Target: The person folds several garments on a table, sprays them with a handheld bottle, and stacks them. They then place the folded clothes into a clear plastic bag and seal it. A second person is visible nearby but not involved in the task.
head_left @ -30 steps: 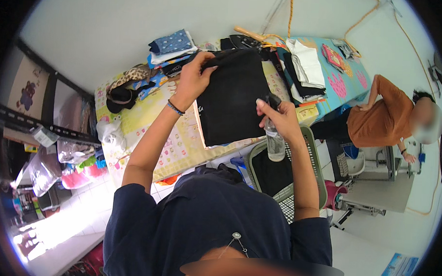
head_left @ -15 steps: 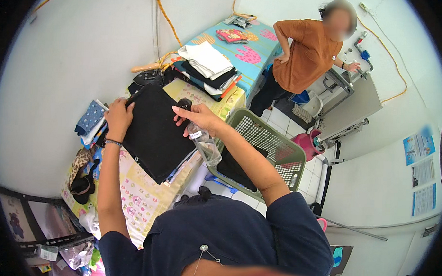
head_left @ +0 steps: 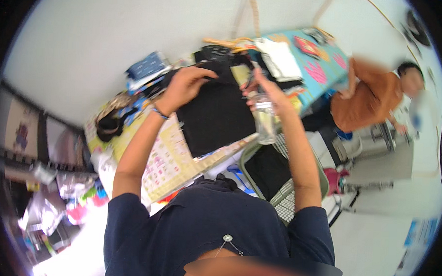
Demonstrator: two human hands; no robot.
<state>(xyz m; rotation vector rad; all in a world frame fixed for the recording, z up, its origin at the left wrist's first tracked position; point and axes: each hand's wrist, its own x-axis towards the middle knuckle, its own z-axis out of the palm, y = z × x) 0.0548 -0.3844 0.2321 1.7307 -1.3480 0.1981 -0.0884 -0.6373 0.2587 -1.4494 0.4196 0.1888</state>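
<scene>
My right hand [head_left: 270, 91] is wrapped round a clear spray bottle [head_left: 265, 122] with a black top, held above the table's front edge. Beside it, a black folded cloth [head_left: 217, 116] lies on a pile of folded clothes. My left hand [head_left: 187, 88] is over the far left part of that cloth, its fingers reaching out and apart; blur hides whether the fingertips touch the fabric.
A green laundry basket [head_left: 321, 183] with black cloth inside stands at the table's right. White folded clothes [head_left: 281, 60] and blue folded clothes [head_left: 148, 66] lie on the patterned table [head_left: 166, 165]. A person in a brown shirt [head_left: 366, 99] stands at the back right.
The view has swung, shifting the scene. My left hand has moved from the black cloth's left edge to over its far part. The right hand still holds the spray bottle, now more upright.
</scene>
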